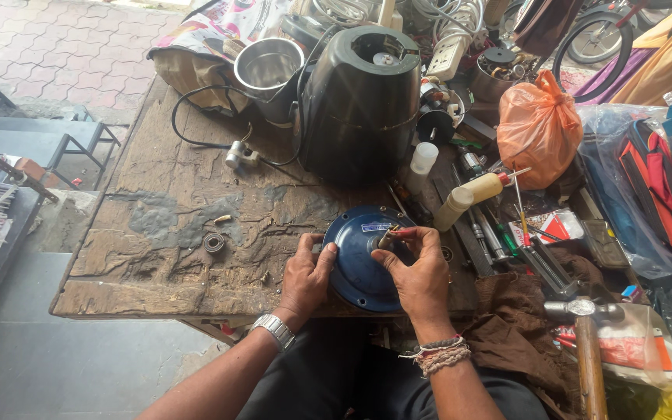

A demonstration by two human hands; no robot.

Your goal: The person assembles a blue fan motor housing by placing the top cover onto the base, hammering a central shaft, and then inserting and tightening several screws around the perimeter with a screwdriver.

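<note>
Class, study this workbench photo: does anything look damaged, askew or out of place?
Yes. The wooden tabletop is badly worn, its surface layer peeling in grey patches. A large black appliance housing stands upside down at the back. The left hand and right hand hold a round blue cover plate.

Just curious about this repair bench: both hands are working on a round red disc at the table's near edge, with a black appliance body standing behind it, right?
Not quite: the head view shows the round disc is blue, not red. Both the left hand and right hand are on it at the table's near edge, and the black appliance body stands behind.
</note>
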